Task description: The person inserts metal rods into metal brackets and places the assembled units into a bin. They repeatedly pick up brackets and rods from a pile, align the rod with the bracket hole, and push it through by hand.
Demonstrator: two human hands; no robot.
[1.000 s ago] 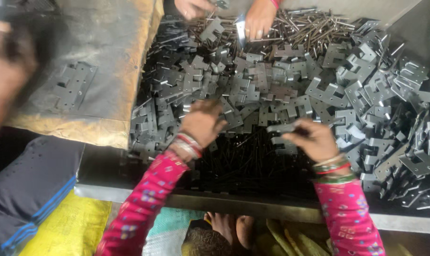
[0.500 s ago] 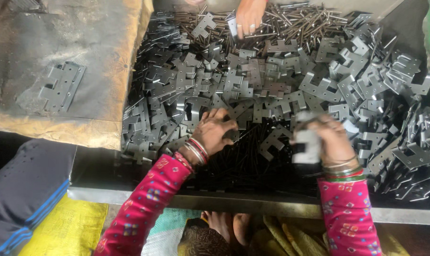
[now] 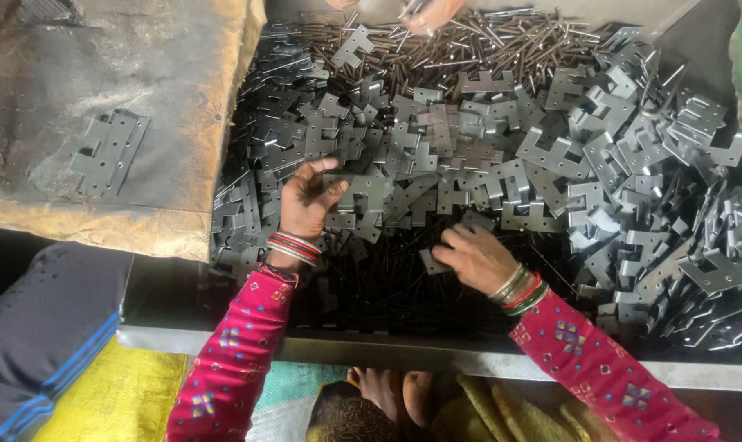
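A big heap of grey metal hinge plates [image 3: 502,164] fills a dark tray, with thin metal pins [image 3: 469,41] piled at its far side. My left hand [image 3: 305,200] hovers over the plates at the heap's near left, fingers spread, palm half turned up, holding nothing that I can see. My right hand [image 3: 473,258] is lower and to the right, fingers curled around a small grey hinge plate [image 3: 431,260] above a bed of dark pins [image 3: 387,286]. Both wrists carry bangles below pink patterned sleeves.
Another person's hand [image 3: 428,12] works at the far edge of the tray. An assembled hinge [image 3: 109,151] lies on a worn brown sack [image 3: 142,106] at the left. The tray's metal front rim [image 3: 436,356] runs below my arms. Dark folded cloth [image 3: 44,327] lies at lower left.
My left hand has lifted and spread its fingers. My right hand has dropped lower and now grips a small plate instead of the larger piece it held up.
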